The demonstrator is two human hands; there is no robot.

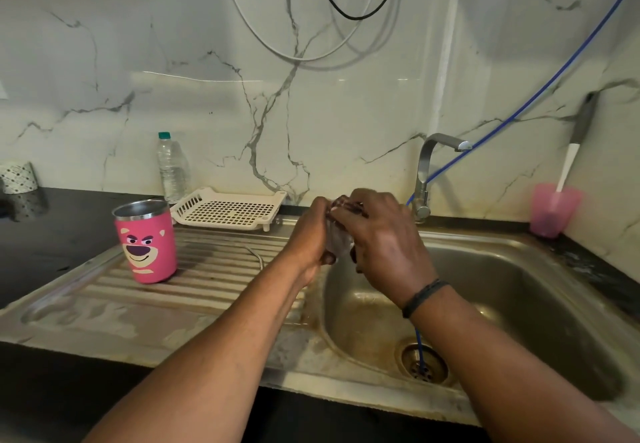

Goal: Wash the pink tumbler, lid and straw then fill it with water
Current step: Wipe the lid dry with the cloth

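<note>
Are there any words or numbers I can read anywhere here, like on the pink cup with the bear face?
No readable text anywhere.
Pink tumbler: only a bear face picture, no words.
Water bottle: no label text can be made out.
Patterned roll at the far left: only dots, no letters.
Lid held by the left hand and right hand: mostly hidden, nothing legible.

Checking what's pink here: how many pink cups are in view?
2. The tumbler stands on the drainboard, left of the hands; a translucent cup sits on the counter at right.
</note>
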